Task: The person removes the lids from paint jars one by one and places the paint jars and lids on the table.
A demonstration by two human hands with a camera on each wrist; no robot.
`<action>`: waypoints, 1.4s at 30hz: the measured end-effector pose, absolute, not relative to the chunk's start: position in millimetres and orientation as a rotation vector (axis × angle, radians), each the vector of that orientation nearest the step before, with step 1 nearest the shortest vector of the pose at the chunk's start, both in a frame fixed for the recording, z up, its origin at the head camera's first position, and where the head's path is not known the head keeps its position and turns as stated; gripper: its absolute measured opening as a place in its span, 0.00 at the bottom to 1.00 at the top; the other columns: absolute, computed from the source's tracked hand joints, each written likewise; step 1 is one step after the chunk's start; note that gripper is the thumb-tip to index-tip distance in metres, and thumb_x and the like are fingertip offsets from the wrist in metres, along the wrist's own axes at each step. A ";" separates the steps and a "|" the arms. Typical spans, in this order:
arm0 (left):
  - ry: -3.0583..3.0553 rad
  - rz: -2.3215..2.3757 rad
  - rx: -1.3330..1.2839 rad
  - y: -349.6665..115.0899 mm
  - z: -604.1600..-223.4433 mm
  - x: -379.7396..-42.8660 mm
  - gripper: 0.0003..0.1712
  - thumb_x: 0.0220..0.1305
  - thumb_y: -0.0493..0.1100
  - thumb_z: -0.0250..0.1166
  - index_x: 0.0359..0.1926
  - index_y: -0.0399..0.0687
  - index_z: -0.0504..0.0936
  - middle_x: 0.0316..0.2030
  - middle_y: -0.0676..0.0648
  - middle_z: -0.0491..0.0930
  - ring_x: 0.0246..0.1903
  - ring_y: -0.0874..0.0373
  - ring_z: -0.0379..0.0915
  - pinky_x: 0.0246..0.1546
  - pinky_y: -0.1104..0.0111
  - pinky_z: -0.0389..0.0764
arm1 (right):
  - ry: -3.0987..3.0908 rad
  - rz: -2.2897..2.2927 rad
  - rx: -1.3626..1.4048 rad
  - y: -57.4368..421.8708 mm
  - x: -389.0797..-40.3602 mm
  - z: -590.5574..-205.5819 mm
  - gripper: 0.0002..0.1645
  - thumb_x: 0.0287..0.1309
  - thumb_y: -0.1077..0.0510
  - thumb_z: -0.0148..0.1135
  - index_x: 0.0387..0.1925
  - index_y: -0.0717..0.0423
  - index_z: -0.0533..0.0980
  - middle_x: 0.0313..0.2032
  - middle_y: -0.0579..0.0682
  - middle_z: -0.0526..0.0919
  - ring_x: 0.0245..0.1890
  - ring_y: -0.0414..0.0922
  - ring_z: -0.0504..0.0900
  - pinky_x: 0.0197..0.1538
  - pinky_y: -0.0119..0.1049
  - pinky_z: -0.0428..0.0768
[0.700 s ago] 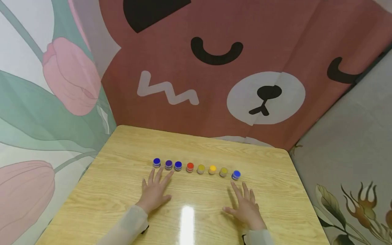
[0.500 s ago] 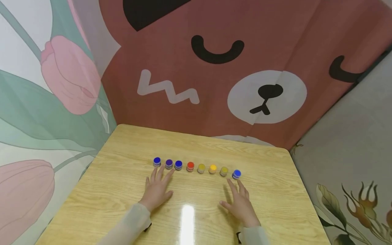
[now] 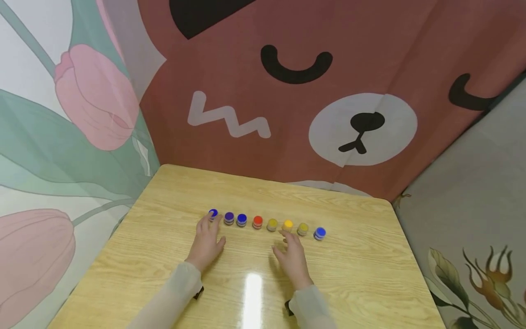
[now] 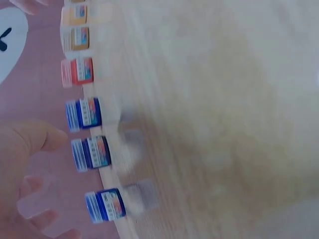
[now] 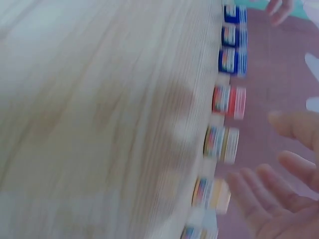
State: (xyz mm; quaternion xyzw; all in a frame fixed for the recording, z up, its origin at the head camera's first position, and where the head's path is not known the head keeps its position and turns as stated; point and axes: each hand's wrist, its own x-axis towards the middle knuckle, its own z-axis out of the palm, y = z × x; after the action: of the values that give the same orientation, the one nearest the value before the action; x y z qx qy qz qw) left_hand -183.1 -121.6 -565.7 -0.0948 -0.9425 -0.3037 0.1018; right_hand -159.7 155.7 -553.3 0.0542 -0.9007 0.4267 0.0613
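Several small paint jars stand upright in a row. From the left come a blue jar (image 3: 213,214), a purple-blue jar (image 3: 229,218), another blue jar (image 3: 241,220), a red jar (image 3: 257,222), an ochre jar (image 3: 272,225), an orange-yellow jar (image 3: 287,225), a second ochre jar (image 3: 302,229) and a lighter blue jar (image 3: 320,233). My left hand (image 3: 207,244) hovers over the leftmost blue jar, fingers loosely bent and partly covering it; the left wrist view shows a gap. Near the orange-yellow jar is my right hand (image 3: 294,260), fingers spread, holding nothing.
The jars stand on a light wood-grain table (image 3: 164,201). Behind it hangs a reddish-brown cloth (image 3: 230,160) with a bear print. Floral cloths, a left one (image 3: 98,178) and a right one (image 3: 464,219), flank the table.
My right hand has moved left, from near the rightmost blue jar to the orange-yellow one. My left hand has shifted slightly forward, its fingers now over the leftmost jar. The jars stay in line.
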 end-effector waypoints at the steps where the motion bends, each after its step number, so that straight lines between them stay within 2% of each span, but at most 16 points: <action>1: -2.785 -0.930 -0.261 -122.9 -564.0 -185.6 0.40 0.63 0.38 0.69 0.72 0.34 0.62 0.72 0.26 0.52 0.70 0.26 0.49 0.63 0.38 0.70 | -2.686 1.321 0.174 149.3 -162.7 -553.2 0.29 0.60 0.65 0.70 0.62 0.66 0.73 0.57 0.63 0.76 0.53 0.61 0.79 0.52 0.50 0.84; 6: -2.789 -1.041 -0.179 -131.3 -559.7 -197.9 0.38 0.66 0.38 0.65 0.72 0.36 0.60 0.72 0.26 0.50 0.70 0.26 0.47 0.62 0.37 0.70 | -2.547 1.513 0.202 116.9 -175.5 -553.7 0.25 0.58 0.68 0.68 0.58 0.69 0.75 0.54 0.64 0.77 0.51 0.60 0.80 0.49 0.42 0.86; 12: -2.741 -1.191 -0.088 -141.8 -561.4 -210.8 0.33 0.68 0.31 0.59 0.71 0.33 0.60 0.70 0.25 0.52 0.66 0.24 0.53 0.63 0.35 0.67 | -2.474 1.659 0.261 84.1 -187.2 -558.3 0.24 0.59 0.70 0.66 0.57 0.69 0.75 0.55 0.63 0.77 0.53 0.63 0.80 0.50 0.37 0.86; 16: -2.744 -1.319 -0.061 -147.9 -563.6 -217.4 0.33 0.68 0.26 0.53 0.72 0.30 0.56 0.68 0.22 0.53 0.67 0.23 0.54 0.68 0.37 0.62 | -2.472 1.703 0.293 67.3 -191.3 -557.4 0.24 0.59 0.71 0.66 0.57 0.72 0.75 0.54 0.65 0.77 0.53 0.63 0.80 0.50 0.37 0.86; 19: -2.734 -1.380 -0.067 -151.7 -564.3 -222.9 0.34 0.66 0.24 0.50 0.72 0.27 0.54 0.67 0.20 0.54 0.66 0.24 0.57 0.68 0.39 0.62 | -2.508 1.730 0.321 55.1 -194.9 -555.3 0.24 0.61 0.69 0.65 0.59 0.70 0.74 0.56 0.65 0.77 0.54 0.61 0.80 0.51 0.36 0.85; 25: -2.743 -1.506 -0.067 -155.1 -565.4 -231.9 0.35 0.65 0.22 0.46 0.73 0.25 0.52 0.69 0.21 0.58 0.66 0.26 0.60 0.69 0.41 0.63 | -2.646 1.651 0.374 30.6 -200.4 -554.8 0.25 0.67 0.63 0.62 0.64 0.66 0.73 0.58 0.62 0.77 0.58 0.57 0.79 0.56 0.40 0.83; 29: -2.787 -1.525 -0.055 -154.8 -569.9 -231.8 0.35 0.65 0.22 0.44 0.73 0.25 0.52 0.70 0.23 0.59 0.68 0.28 0.59 0.70 0.41 0.61 | -2.742 1.519 0.458 18.0 -200.6 -562.4 0.28 0.65 0.65 0.59 0.66 0.65 0.72 0.60 0.60 0.77 0.59 0.56 0.79 0.58 0.42 0.82; 32: -2.783 -1.528 -0.058 -155.2 -573.7 -230.1 0.34 0.65 0.22 0.44 0.73 0.24 0.52 0.70 0.23 0.60 0.68 0.28 0.60 0.70 0.42 0.61 | -2.769 1.544 0.546 9.4 -200.3 -570.5 0.33 0.62 0.70 0.57 0.69 0.67 0.67 0.62 0.62 0.76 0.61 0.56 0.78 0.59 0.43 0.81; 35: -2.751 -1.564 -0.046 -156.7 -577.2 -227.5 0.34 0.65 0.21 0.43 0.73 0.24 0.53 0.70 0.23 0.60 0.68 0.29 0.60 0.71 0.43 0.60 | -2.754 1.741 0.584 0.3 -200.1 -577.0 0.39 0.59 0.74 0.53 0.74 0.70 0.59 0.67 0.67 0.70 0.67 0.59 0.72 0.65 0.44 0.77; 39: -2.713 -1.627 -0.035 -158.6 -579.3 -224.4 0.33 0.65 0.21 0.43 0.72 0.23 0.53 0.69 0.22 0.60 0.68 0.29 0.60 0.71 0.42 0.60 | -2.716 1.984 0.522 -10.8 -201.5 -581.8 0.46 0.56 0.77 0.49 0.76 0.72 0.49 0.72 0.72 0.59 0.72 0.63 0.62 0.70 0.48 0.68; 42: -2.693 -1.659 -0.032 -159.1 -579.3 -224.2 0.33 0.66 0.21 0.43 0.72 0.23 0.53 0.69 0.22 0.61 0.68 0.29 0.60 0.70 0.42 0.60 | -2.690 2.050 0.467 -16.5 -206.0 -582.6 0.48 0.52 0.77 0.49 0.76 0.73 0.47 0.73 0.73 0.56 0.73 0.64 0.59 0.72 0.50 0.65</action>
State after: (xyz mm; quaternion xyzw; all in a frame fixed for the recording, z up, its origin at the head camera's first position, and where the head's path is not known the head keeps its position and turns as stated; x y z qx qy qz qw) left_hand -224.2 -159.1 -579.3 -0.0100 -0.8513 -0.5245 -0.0108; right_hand -206.0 -16.5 -582.6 0.1354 -0.7806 0.5949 -0.1359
